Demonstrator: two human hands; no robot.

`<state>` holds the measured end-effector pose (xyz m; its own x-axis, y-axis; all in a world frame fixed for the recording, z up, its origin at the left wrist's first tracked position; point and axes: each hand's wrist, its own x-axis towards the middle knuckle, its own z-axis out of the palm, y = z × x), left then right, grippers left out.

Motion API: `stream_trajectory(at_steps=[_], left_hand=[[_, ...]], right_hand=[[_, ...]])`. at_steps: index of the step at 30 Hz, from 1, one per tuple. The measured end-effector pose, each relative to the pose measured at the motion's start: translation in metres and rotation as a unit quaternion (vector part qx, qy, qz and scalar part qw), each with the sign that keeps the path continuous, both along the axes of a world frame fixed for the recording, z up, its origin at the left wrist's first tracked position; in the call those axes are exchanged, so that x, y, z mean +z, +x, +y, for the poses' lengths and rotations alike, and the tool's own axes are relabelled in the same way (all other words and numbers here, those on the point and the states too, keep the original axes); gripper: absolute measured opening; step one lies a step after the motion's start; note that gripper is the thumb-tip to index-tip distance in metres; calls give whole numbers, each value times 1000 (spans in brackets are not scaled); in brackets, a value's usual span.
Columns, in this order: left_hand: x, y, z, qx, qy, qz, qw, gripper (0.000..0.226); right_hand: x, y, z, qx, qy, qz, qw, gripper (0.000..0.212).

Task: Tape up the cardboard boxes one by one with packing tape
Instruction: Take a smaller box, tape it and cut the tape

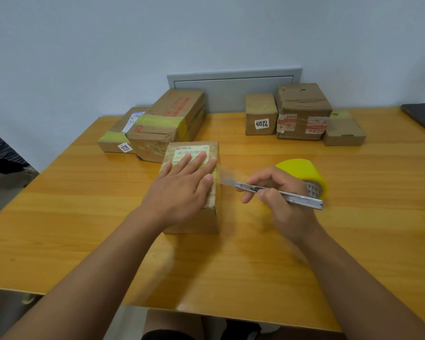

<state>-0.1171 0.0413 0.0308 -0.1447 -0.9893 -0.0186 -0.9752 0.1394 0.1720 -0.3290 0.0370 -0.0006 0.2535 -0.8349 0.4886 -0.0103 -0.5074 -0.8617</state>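
A small cardboard box [194, 218] with a white shipping label stands in the middle of the wooden table [84, 229]. My left hand [182, 185] lies flat on its top, fingers spread, pressing down. A strip of clear tape [231, 173] stretches from the box's right edge to the yellow tape roll [304, 171] standing on the table to the right. My right hand [280, 192] grips a metal utility knife [280, 193], its blade tip at the tape strip just right of the box.
Two taped boxes [167, 123] sit at the back left, with a flat box [118, 138] beside them. Three more boxes [302, 111] stand at the back right. A dark phone [422, 117] lies at the far right edge. A wall panel is behind.
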Motion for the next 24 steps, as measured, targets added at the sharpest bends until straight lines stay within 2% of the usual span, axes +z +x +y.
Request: stream_trajectory(at_steps=[2,5,8,11,13,17,24], left_hand=[[0,0,0,-2,0,2,1000,50],[-1,1,0,-5,-7,2,1000,50],[-1,1,0,-5,-5,-3,1000,50],[-1,0,-1,-7,-4,-5,1000,50],[-1,0,-1,-7,-5,-5,1000,51],[0,0,0,-6,-6,-8,1000,51],[-1,1,-1,-10,-6,-9,1000,52]], right_hand=[[5,-6,6,9,-19,18,1000,16],[1,-20,21,19,-125,145,981,12],[-21,-37,35,44,-201,296,933,20],[-39,-53,46,42,-198,436,877,33],[-41,-56,52,34,-195,491,848,36],[-36,-49,54,44,-136,543,827,41],[-31,-37,47,56,-113,597,792,42]])
